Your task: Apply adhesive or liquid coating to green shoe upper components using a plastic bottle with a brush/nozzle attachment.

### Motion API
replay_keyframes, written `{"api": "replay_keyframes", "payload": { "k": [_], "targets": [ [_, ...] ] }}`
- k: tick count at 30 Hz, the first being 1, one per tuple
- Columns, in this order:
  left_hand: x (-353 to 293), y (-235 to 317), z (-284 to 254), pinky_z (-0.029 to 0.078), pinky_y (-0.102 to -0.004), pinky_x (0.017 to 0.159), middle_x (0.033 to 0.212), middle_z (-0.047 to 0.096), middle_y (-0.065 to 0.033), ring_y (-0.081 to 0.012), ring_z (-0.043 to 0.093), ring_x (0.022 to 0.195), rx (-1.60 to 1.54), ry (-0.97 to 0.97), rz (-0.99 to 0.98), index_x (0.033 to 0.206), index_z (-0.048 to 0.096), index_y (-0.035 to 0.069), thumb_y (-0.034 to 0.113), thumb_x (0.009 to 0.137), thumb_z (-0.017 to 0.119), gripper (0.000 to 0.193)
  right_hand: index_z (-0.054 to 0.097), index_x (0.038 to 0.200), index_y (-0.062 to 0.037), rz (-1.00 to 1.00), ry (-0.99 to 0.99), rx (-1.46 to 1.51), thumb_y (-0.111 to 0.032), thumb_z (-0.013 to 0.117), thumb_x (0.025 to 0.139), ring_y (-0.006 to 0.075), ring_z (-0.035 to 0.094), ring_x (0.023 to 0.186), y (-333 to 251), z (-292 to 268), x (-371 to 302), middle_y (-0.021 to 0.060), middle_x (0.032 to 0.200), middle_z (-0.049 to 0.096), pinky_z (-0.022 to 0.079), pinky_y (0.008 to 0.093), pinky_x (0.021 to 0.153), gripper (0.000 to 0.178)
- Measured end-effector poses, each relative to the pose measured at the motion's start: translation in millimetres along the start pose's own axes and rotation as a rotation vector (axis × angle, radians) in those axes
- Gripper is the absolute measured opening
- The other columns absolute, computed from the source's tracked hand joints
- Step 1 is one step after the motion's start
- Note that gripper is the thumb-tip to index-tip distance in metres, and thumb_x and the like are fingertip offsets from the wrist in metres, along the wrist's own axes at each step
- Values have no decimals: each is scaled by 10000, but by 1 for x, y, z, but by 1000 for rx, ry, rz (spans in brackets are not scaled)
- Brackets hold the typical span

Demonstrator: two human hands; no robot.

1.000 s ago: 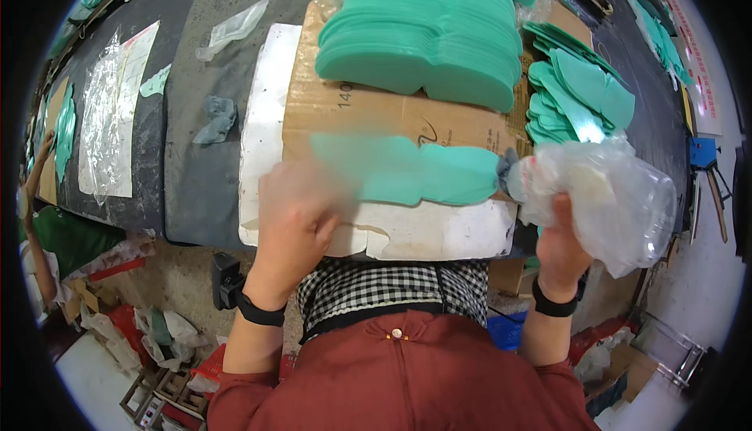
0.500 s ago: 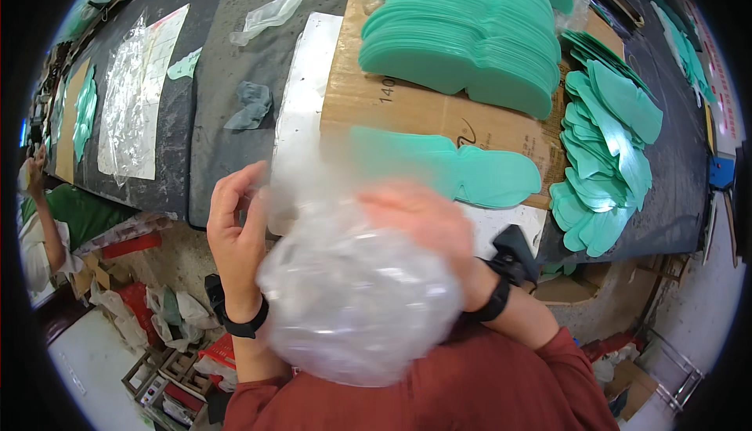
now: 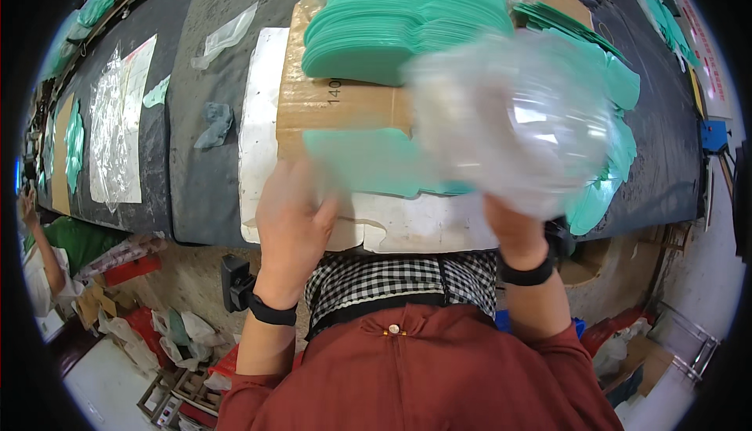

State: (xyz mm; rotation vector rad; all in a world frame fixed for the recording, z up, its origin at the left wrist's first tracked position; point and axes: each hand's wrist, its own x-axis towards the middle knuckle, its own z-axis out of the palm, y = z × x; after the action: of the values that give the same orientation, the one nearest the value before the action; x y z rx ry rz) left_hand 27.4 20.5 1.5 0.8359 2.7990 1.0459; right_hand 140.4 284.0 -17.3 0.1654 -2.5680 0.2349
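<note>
A puffed-out clear plastic bag [image 3: 509, 110], smeared by motion, is in my right hand [image 3: 517, 227]; the bag hides most of its fingers. My left hand [image 3: 294, 212] is at the left end of a flat green notched piece [image 3: 360, 157], its fingers blurred, so I cannot tell whether it touches or grips the piece. That piece lies on brown cardboard [image 3: 345, 106] over a white board [image 3: 262, 118], its right part behind the bag. Behind it stands a tall stack of matching green pieces [image 3: 407, 24].
A loose heap of green pieces [image 3: 619, 149] lies at the right, partly behind the bag. On the dark table to the left are clear plastic scraps [image 3: 223, 36] and a film-covered white sheet [image 3: 121, 126]. Another person's arm [image 3: 47, 251] shows at the far left.
My right hand has swung the plastic bag from in front of my body up and right over the table. My left hand has moved right to the green piece. The view has shifted slightly.
</note>
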Motion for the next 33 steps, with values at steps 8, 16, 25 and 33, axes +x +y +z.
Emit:
{"api": "replay_keyframes", "payload": {
  "k": [8,16,25,33],
  "targets": [
    [-1,1,2,468,-262,674,865,623,-15,-107,547,704,-121,-59,-269,1058,664,4,37,860,735,212,543,1425,-32,550,51,139,-48,748,891,327,562,1296,21,-45,-65,152,1423,569,481,459,1080,573],
    [13,-7,-7,513,-297,767,939,683,-84,-162,641,845,-698,-214,-431,1152,647,-40,119,932,586,278,660,1213,-54,430,284,1213,-144,791,799,345,650,1137,-84,10,36,165,1206,686,502,444,996,443],
    [16,-4,-23,496,-274,777,974,681,-32,-108,606,867,-842,-246,-529,1180,641,-47,90,917,635,297,639,1261,-42,437,368,1295,-201,801,824,293,621,1194,-65,-12,36,135,1306,647,485,405,1030,493],
    [23,4,-30,482,-224,779,916,656,2,-81,611,850,-694,-258,-294,1071,705,-14,-17,913,698,158,505,1451,-43,928,1033,1368,-310,745,950,265,587,1295,27,-79,-20,118,1416,597,459,463,1121,616]
  ]
}}
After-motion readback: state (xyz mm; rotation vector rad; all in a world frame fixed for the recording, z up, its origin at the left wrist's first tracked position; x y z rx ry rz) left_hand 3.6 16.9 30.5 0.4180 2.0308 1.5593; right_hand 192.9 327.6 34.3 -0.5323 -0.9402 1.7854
